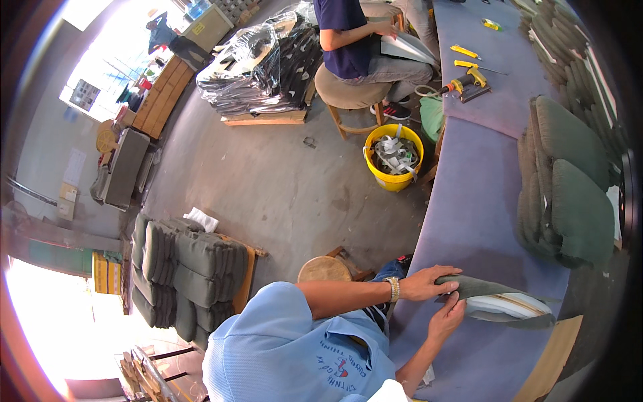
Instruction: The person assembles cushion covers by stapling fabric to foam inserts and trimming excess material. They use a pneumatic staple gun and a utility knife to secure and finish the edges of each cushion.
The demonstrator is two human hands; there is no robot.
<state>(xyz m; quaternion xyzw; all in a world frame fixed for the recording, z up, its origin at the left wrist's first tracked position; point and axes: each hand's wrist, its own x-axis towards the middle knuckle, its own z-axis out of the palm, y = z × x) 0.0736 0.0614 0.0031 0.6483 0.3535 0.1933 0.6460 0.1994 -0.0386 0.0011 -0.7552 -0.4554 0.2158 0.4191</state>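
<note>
Over the blue-grey tabletop I hold a dark green fabric cushion [472, 288], tilted on its edge. Its cover gapes along one side, showing white padding and a thin tan strip inside. My left hand [427, 283], with a gold-coloured watch on the wrist, grips the near end of the cover from above, thumb and fingers closed on the fabric. My right hand [445, 318] pinches the same end just below, its fingertips close to the left thumb. The fabric partly hides the fingertips of both hands. Cushion's far end reaches toward the table's far edge.
Stacked green cushions [581, 201] stand along the table's far side. A yellow-and-black staple gun [467, 82] and yellow-handled tools lie farther left. A yellow bucket [394, 182] of scraps, a round stool [324, 269] and a seated co-worker [355, 50] are beside the table. More cushions [207, 268] are piled behind me.
</note>
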